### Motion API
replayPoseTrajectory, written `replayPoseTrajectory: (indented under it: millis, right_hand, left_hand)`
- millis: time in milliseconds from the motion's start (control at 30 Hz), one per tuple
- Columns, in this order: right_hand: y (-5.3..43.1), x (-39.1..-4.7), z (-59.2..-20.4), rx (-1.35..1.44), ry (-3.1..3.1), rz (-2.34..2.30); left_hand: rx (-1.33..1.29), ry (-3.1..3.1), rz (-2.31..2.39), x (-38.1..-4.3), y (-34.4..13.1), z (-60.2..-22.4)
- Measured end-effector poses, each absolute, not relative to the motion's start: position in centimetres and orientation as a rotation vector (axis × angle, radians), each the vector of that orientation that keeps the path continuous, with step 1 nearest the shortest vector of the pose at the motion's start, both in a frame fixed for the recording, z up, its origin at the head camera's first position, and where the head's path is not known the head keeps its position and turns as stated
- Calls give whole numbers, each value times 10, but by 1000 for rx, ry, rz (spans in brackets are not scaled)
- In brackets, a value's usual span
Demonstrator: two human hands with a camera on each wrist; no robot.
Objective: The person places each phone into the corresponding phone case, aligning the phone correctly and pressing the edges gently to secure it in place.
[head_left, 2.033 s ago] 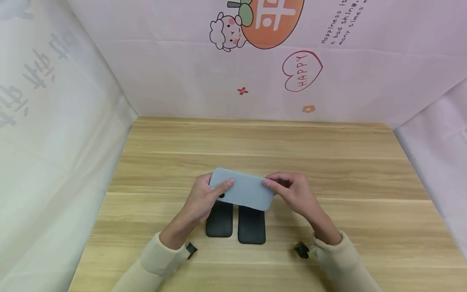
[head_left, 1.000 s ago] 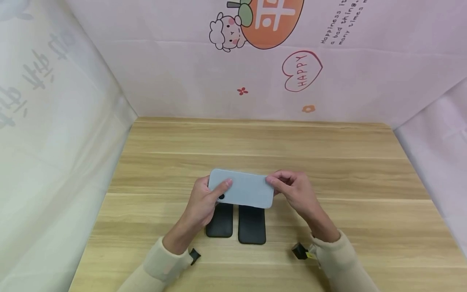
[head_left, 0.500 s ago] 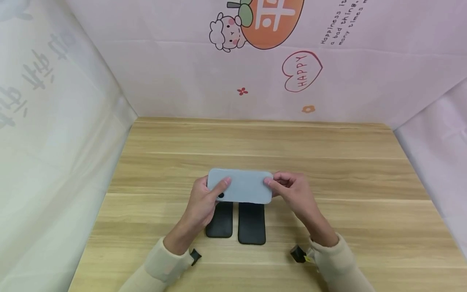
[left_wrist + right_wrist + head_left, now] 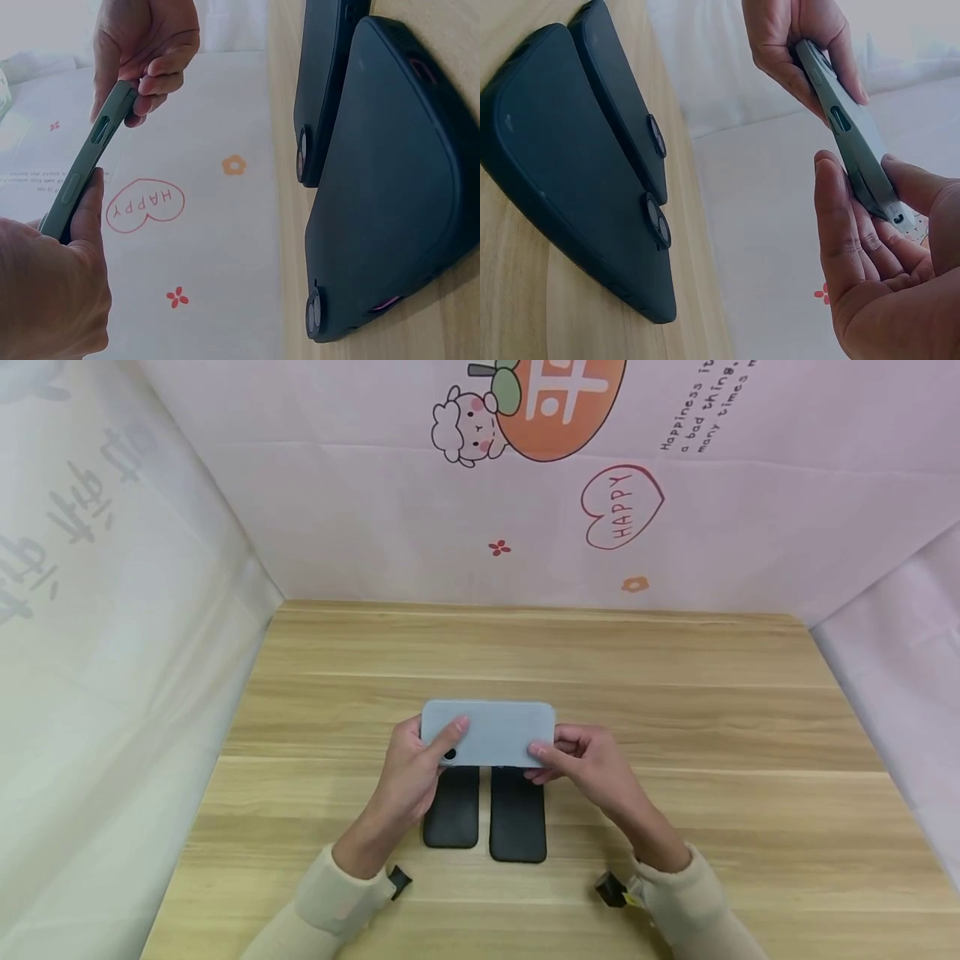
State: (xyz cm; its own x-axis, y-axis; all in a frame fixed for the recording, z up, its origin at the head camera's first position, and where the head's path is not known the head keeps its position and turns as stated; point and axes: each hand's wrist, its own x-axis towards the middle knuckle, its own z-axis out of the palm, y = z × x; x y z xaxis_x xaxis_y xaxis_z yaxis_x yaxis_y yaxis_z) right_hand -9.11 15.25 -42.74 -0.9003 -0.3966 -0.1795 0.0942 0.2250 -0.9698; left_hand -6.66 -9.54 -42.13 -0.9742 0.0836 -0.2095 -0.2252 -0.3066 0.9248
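Held up lengthwise above the table is a light blue phone case (image 4: 498, 731), its camera hole at the lower left. My left hand (image 4: 408, 768) grips the left end, thumb lying across the back. At the other end my right hand (image 4: 592, 768) pinches the lower right corner, thumb on the back and fingers beneath. In the right wrist view the side of the phone case (image 4: 847, 131) shows cutouts, and a darker layer shows along its underside near the right fingers. Two black phone cases with round camera rings, a left one (image 4: 453, 814) and a right one (image 4: 517, 822), lie side by side below.
The wooden table (image 4: 712, 693) runs back to a white printed cloth (image 4: 375, 527), with more cloth at both sides. Small black devices, one at the left cuff (image 4: 399, 881) and one at the right cuff (image 4: 611, 889), sit close over the tabletop.
The light blue phone case has turned from a slant to level and shifted slightly left and away. My right hand's grip has moved from the upper right corner to the lower right.
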Motion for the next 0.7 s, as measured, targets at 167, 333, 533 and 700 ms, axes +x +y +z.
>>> replayPoseTrajectory:
  millis: [167,333,533,700]
  right_hand:
    - [152,-90,-428,-276,2092,-1717]
    - [152,-89,-427,-289,2085,-1727]
    - [151,-88,-430,-361,2094,-1747]
    - [149,-86,-433,-407,2114,-1775]
  left_hand:
    - [-189,1715,2381,-67,-96,-421]
    - [-195,1712,2378,-67,-97,-422]
    - [-209,1713,2370,-67,-98,-423]
    - [-218,1687,2385,-68,-99,-424]
